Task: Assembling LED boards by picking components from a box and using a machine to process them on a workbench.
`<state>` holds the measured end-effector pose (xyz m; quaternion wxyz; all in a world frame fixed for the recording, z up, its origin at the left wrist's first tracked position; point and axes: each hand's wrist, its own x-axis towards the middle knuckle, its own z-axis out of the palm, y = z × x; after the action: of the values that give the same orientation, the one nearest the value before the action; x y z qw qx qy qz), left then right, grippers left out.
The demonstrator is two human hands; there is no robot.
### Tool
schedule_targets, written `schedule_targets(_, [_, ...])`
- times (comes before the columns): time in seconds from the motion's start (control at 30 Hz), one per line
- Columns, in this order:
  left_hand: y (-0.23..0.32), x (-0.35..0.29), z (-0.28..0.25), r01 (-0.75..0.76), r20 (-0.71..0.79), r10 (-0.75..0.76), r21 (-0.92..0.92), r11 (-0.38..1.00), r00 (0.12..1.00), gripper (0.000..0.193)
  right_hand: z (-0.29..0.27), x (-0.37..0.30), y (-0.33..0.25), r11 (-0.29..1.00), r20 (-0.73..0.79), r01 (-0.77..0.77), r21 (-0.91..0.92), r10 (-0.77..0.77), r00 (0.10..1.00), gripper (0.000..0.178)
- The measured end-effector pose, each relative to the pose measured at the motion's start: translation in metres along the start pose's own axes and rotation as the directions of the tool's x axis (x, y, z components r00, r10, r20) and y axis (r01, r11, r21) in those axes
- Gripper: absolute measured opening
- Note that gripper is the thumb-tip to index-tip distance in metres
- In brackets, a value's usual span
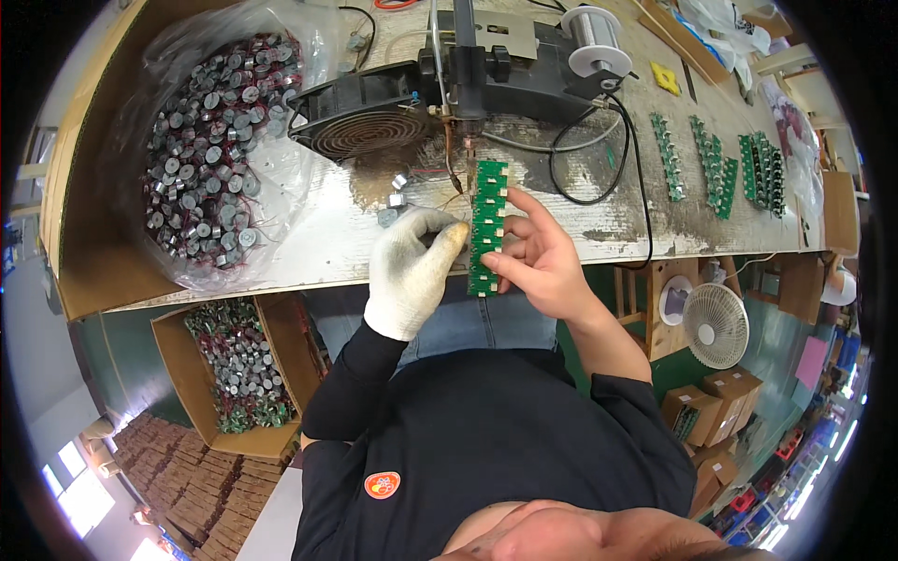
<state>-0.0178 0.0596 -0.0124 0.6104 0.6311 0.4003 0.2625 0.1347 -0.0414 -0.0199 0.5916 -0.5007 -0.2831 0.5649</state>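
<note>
Head view, from the left: a cardboard box on the tabletop holds a clear bag spread under a heap of silver cylinders with dark red wires. Below the tabletop's edge, a lower box is filled with more cylinders and green pieces. Next comes a black fan, tilted, its round grille facing the person. Just below and right of it lie a few loose cylinders, with thin wires leading toward the board. The left hand, in a white glove, has its thumb and fingertips together at the board's left edge; whether they pinch a wire cannot be told. An iron points down just beside the board's upper left side. The board, long, narrow and green, stands nearly lengthwise over the tabletop's near edge. The bare right hand is clamped on it, thumb on the face. Farther right are a spool, a black cable, a yellow piece, rows of green strips and, below the tabletop, a white fan.
</note>
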Motion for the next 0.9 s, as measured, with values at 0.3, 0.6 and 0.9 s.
schedule_targets(0.3, [0.006,0.007,0.004,0.178,0.036,-0.174,-0.194,0.965,0.984,0.019,-0.001,0.001,0.001,0.999,0.029,0.031,-0.015,-0.03,0.999,0.071])
schedule_targets(0.6, [0.008,0.011,0.001,0.223,0.043,-0.219,-0.204,0.953,0.975,0.019,0.0,0.007,0.002,0.999,0.024,0.029,-0.018,-0.029,0.999,0.072])
schedule_targets(0.9, [0.008,0.012,0.0,0.172,0.031,-0.17,-0.15,0.974,0.985,0.018,0.001,0.008,-0.001,0.999,0.045,0.048,-0.014,-0.047,0.998,0.072])
